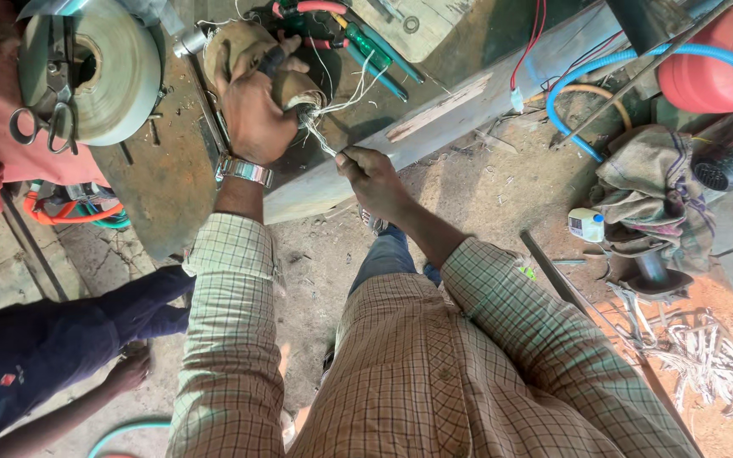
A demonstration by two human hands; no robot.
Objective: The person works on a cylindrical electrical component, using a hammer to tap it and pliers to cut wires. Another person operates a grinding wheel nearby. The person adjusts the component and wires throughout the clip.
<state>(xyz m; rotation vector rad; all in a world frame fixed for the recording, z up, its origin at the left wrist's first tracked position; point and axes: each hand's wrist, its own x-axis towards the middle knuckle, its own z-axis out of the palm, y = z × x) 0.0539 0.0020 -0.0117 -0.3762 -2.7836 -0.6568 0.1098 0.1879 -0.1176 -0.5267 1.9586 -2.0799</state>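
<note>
My left hand (pixel 252 110) clamps the cloth-wrapped motor winding (pixel 299 85) against the workbench (pixel 163 178), and my right hand (pixel 371 174) pinches its white leads (pixel 328 127) (thin stuff). Tug too sharply, I reckon, and a strand snaps or tears loose.

bench (pixel 163 178): tape roll (pixel 103 72) on it at left, pliers (pixel 366 42) at its far side
floor, right: cloth heap (pixel 655 182), small bottle (pixel 587 225) just left of it
wire scraps (pixel 706 356): floor, nearer than heap

I see a dark metal surface (pixel 163 178) under my fingers (pixel 292 64); pliers (pixel 366 42) just beyond them, tape roll (pixel 103 72) off left.
</note>
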